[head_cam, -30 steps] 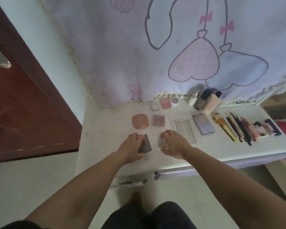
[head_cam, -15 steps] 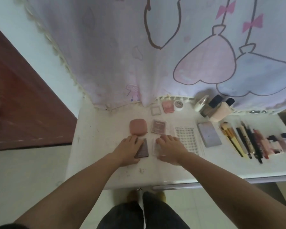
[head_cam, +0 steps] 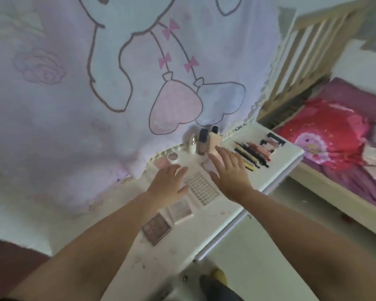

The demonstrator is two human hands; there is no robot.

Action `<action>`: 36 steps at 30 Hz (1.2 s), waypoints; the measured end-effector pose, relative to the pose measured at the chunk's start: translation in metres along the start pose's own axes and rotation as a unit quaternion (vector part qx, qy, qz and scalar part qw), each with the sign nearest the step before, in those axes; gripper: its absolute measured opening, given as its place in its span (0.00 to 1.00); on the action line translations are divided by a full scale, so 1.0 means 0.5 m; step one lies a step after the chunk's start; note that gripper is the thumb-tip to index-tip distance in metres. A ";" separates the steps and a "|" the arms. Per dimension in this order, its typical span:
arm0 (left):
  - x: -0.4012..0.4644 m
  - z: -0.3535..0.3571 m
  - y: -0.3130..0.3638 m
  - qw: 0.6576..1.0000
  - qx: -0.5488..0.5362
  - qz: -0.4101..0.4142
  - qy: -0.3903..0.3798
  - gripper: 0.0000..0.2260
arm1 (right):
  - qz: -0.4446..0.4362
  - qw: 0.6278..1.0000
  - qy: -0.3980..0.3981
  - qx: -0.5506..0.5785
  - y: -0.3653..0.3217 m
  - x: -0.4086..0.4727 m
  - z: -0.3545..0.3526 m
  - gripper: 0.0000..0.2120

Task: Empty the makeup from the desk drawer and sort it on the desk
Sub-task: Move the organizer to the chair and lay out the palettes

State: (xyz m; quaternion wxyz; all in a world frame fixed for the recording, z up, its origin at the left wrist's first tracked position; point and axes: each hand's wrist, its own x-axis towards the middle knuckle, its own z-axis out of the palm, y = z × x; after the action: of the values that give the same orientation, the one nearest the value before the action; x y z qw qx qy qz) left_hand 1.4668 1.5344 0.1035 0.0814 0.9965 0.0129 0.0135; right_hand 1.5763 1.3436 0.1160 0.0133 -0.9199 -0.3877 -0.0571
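Both hands hover flat over the white desk [head_cam: 230, 216], fingers straight and spread, grasping nothing. The left hand [head_cam: 168, 185] sits above the middle of the desk, its fingertips reaching toward a small round pot [head_cam: 172, 157] and a pink compact [head_cam: 162, 163] near the back edge. The right hand [head_cam: 230, 171] is stretched further back, over a pale item that it mostly hides; whether the palm touches anything beneath it cannot be told from this angle.

Between the two hands lies a white sheet dotted with rows of small studs [head_cam: 201, 189]. Nearer the person, a pale palette [head_cam: 181, 210] sits just beside a darker brown palette [head_cam: 156, 228], both flat on the desk and partly under the left forearm.

At the back, close to the curtain [head_cam: 96, 94] printed with cartoon hearts and bows, stand three bottles: a small white one [head_cam: 192, 144], a dark-capped one [head_cam: 202, 141] and a peach-coloured one [head_cam: 215, 140], side by side. To the right of the right hand, a row of pencils and brushes [head_cam: 251, 156] lies in parallel, followed by pink and dark tubes [head_cam: 269, 143] toward the desk's far corner.

A bed with a red and pink cover [head_cam: 334, 135] stands beyond the desk.
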 end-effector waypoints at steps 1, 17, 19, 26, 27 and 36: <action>0.016 0.004 0.024 0.999 0.011 0.031 -0.007 0.28 | 0.040 0.999 -0.015 -0.006 0.012 -0.041 -0.005 0.26; -0.280 0.226 0.746 0.838 0.127 0.486 -0.212 0.29 | 0.639 0.756 -0.111 0.084 -0.079 -1.051 0.040 0.51; -0.376 0.253 0.824 0.811 0.144 0.522 -0.222 0.28 | 0.687 0.711 -0.106 0.105 -0.140 -1.172 0.041 0.51; -0.764 0.318 1.073 0.733 0.148 0.610 -0.260 0.28 | 0.794 0.581 -0.092 0.152 -0.353 -1.570 0.023 0.53; -0.817 0.321 1.106 0.721 0.148 0.625 -0.261 0.28 | 0.809 0.562 -0.091 0.150 -0.379 -1.622 0.015 0.53; -1.136 0.342 1.424 0.611 0.167 0.738 -0.232 0.28 | 0.905 0.405 -0.064 0.114 -0.483 -1.994 -0.043 0.60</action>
State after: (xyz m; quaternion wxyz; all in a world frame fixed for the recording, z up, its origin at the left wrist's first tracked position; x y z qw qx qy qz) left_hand 0.9208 0.7884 0.0363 -0.1232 0.6351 -0.7445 -0.1646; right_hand 0.7107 0.8012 0.0175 0.1373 -0.7259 0.6678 0.0915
